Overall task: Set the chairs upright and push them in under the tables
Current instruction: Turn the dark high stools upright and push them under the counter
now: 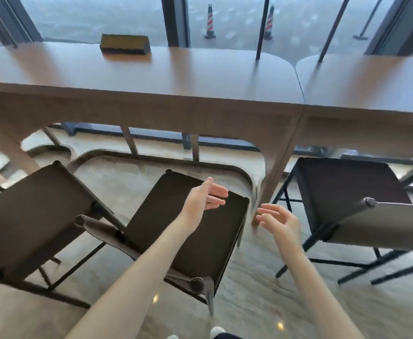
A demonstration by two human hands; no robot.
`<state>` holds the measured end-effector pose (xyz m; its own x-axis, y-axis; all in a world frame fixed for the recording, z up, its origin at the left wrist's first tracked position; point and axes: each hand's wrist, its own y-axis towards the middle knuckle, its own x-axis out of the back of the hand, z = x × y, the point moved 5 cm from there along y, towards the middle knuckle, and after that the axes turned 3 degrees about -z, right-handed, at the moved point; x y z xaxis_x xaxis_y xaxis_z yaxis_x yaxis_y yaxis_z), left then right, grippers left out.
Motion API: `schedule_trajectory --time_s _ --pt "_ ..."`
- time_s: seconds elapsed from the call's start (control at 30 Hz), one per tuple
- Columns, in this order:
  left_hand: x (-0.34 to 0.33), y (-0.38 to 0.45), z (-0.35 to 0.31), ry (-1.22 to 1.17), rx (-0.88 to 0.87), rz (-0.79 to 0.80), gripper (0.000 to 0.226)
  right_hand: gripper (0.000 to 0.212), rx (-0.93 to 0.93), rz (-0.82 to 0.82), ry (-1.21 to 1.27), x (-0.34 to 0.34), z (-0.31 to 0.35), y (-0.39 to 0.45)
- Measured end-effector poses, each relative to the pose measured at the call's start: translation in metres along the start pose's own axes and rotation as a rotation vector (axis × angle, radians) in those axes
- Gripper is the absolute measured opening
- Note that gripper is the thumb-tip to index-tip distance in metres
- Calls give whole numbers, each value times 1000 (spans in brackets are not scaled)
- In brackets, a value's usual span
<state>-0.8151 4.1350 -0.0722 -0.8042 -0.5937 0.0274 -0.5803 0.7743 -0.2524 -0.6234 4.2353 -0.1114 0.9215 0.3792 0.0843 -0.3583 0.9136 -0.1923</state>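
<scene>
Near the middle, both hands hover with fingers loosely spread, holding nothing: the left hand (204, 199) above the middle chair (190, 231), the right hand (280, 222) just right of it. That chair stands upright, pulled out from the surface (151, 81). Another chair (29, 216) stands left, a third (352, 199) right, near the neighbouring surface (371, 81).

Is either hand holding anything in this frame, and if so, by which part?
Nothing is held. The left hand and right hand hover open above the middle chair, fingers relaxed, touching nothing.
</scene>
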Motion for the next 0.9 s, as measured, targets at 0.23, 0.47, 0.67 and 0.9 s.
schedule_trajectory --time_s 0.23,0.47,0.67,0.9 --pt "18 -10 2 103 -72 194 54 16 -9 -120 21 -10 -5 -47" --pt "65 -17 11 157 -114 237 55 16 -11 -167 64 -45 -9 -79" --pt "108 -29 11 249 -188 231 37 16 54 -159 2 -85 -6 -98" --pt "125 -56 37 1115 -530 511 86 86 250 365 -995 -139 -30 -121"
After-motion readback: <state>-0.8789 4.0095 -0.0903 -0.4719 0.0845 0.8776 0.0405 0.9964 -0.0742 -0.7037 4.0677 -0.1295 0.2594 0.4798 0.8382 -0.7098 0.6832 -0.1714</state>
